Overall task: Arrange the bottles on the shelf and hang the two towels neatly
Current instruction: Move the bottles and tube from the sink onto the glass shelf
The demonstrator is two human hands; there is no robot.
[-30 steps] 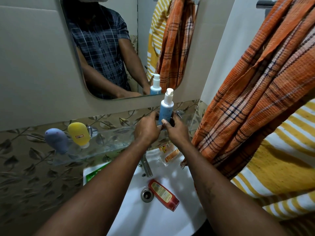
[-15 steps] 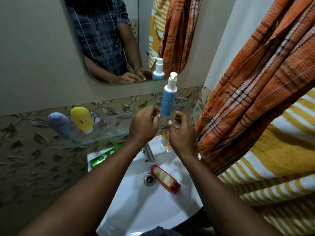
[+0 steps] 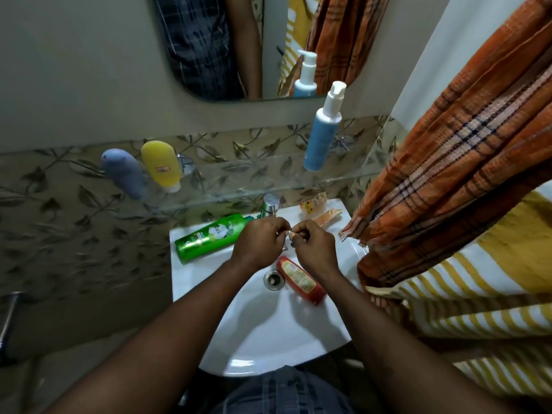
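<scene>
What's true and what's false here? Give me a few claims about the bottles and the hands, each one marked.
1. The blue pump bottle stands upright on the glass shelf. True.
2. The left hand grips that bottle. False: it and the right hand are down over the sink, apart from it.
3. The green bottle stands on the shelf. False: it lies on its side on the sink's rim.
4. The red bottle lies in the sink beside the drain. True.
</scene>
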